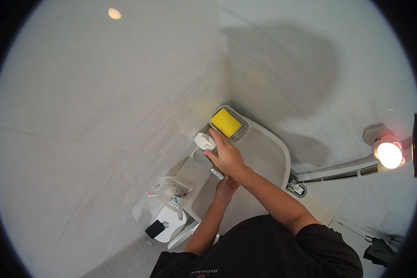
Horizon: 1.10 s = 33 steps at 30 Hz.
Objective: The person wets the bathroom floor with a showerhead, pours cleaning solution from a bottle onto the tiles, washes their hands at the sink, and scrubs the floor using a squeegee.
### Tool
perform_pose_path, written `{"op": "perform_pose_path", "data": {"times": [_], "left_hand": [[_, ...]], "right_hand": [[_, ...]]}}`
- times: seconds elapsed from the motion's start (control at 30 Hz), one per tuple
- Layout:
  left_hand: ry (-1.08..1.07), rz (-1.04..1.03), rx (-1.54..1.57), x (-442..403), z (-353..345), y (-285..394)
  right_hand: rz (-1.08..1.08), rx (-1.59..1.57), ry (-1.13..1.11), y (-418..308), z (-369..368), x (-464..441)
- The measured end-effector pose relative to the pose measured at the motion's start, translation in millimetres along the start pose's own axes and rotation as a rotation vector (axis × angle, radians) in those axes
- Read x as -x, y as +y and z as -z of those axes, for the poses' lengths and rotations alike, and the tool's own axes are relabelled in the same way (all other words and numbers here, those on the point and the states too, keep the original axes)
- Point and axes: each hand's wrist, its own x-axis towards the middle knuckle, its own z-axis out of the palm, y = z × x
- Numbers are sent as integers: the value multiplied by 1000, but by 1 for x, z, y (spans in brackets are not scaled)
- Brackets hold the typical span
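My right hand [229, 159] reaches over the sink [264, 155]. Its thumb and fingers curve around the side of a white dispenser bottle [205, 141] behind the faucet. Just in front of that bottle is the grey metal faucet [202, 160], its spout pointing down into the basin. Below the spout, my left hand [225, 190] is cupped with the fingers partly showing and nothing visible in it. Part of the left hand is hidden by the right forearm and the spout.
In the sink's far corner, a grey drain tray [239, 134] holds a yellow sponge [226, 123]. A white basket [173, 187] with toothbrushes stands at the left. Beside it, a black phone [155, 229] lies on a white lid. A glowing lamp [389, 154] hangs at the right above a metal rail [338, 176].
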Motion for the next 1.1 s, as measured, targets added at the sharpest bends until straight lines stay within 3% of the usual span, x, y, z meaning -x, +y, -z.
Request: {"op": "perform_pose_path", "data": {"times": [0.17,0.43,0.77,0.87,0.93,1.0,1.03,1.1], "left_hand": [[-23,24,50,-5,6,-1],[-35,31,92,-1,3,-2],[-33,83,318,-14,18,7],[5,74,166,-17,9,9],[44,30,51,-13,-7,10],[200,-93,52,-2,-25,12],[202,-91,45,-9,-13,7],[189,-46,122,-17,7,2]], "right_hand": [[-33,105,-194,4,2,-9],[100,77,44,17,-3,0],[43,-133,198,18,8,40],[-125,-211,167,48,-12,73],[-768,-494,-23,58,-27,89],[-903,-577,-125,68,-40,96],[-1034,-657,-236,74,-47,100],[-1076,-710,-263,88,-58,101]]}}
